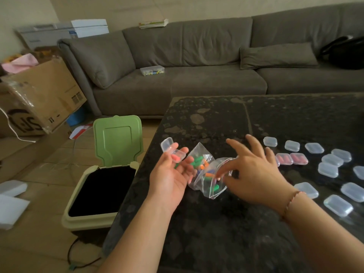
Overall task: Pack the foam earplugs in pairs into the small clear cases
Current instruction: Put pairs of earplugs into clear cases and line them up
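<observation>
over the dark surface [216, 223], left hand [173, 174] cradles an open case [173, 152], grip relaxed; right hand [254, 174] pinches the earplug bag [208, 174].

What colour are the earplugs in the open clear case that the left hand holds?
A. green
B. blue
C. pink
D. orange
C: the open clear case, resting on the fingers of the left hand, holds pink earplugs; the green, blue and orange ones lie in the plastic bag beside it.
</observation>
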